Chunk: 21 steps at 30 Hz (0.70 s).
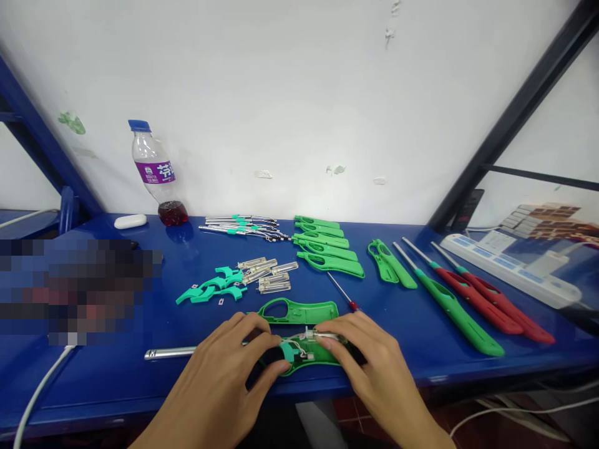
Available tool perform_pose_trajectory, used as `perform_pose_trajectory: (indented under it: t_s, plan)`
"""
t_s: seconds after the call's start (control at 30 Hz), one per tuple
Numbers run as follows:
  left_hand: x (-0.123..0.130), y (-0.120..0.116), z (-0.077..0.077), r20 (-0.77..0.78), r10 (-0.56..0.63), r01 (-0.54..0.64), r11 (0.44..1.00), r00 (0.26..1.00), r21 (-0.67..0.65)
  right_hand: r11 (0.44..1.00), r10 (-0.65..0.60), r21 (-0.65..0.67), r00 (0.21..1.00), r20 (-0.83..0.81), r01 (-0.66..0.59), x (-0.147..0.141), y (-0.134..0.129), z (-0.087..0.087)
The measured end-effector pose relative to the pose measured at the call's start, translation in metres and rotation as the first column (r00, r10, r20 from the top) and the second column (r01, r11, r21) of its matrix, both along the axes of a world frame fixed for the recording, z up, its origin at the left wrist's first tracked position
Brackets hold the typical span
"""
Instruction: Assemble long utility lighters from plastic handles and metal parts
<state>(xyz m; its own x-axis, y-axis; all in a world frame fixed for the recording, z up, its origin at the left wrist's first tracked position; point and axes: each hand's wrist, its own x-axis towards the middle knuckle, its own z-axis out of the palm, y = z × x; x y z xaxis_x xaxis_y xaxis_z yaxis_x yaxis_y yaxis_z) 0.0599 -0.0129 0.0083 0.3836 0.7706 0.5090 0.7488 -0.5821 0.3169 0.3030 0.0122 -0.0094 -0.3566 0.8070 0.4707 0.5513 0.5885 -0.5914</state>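
Left hand (229, 368): fingers curled, pinching the teal trigger (289, 353) in the open lighter half (312, 354).
Right hand (369, 368): fingertips pressed together on the same half.
Far: 1 empty green shell (299, 311).

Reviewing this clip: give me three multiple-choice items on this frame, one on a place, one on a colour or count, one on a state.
1. Where does the water bottle stand?
A. At the back left of the blue table, by the wall
B. At the front right edge
C. On the floor

2. How many finished lighters with red handles lie at the right?
A. None
B. Two
C. Five

3. What state is the green lighter half-shell under the left hand and right hand in?
A. Closed and wrapped
B. Snapped in two
C. Open, with inner parts showing

Answers: 1 A, it stands near the wall beside a white case. 2 B, two red ones lie next to a green one. 3 C, a teal trigger and wire sit exposed inside it.
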Motion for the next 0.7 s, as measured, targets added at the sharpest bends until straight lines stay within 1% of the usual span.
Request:
perform_pose_trajectory:
  t_s: [0.13, 0.3, 0.53, 0.7]
  plan:
    - [0.0003, -0.0001, -0.0002, -0.008, 0.021, -0.020, 0.999, 1.000, 0.037, 1.000, 0.008, -0.009, 1.000, 0.005, -0.008, 0.0006, 0.0002, 0.0001]
    - [0.0001, -0.0006, 0.0012, -0.013, 0.057, -0.056, 0.998, 0.998, 0.029, 1.000, 0.025, -0.003, 1.000, 0.018, -0.025, 0.0019, 0.0010, -0.0007]
    - [0.0006, 0.0007, 0.0032, -0.024, 0.050, -0.049, 0.998, 0.998, 0.043, 0.999, 0.024, 0.025, 0.998, 0.054, -0.025, 0.0033, 0.0019, -0.0027]
    - [-0.0006, 0.0000, -0.0008, -0.042, 0.063, -0.061, 0.998, 0.997, 0.033, 0.999, 0.020, 0.046, 0.997, 0.072, -0.023, 0.0018, 0.0013, -0.0009]
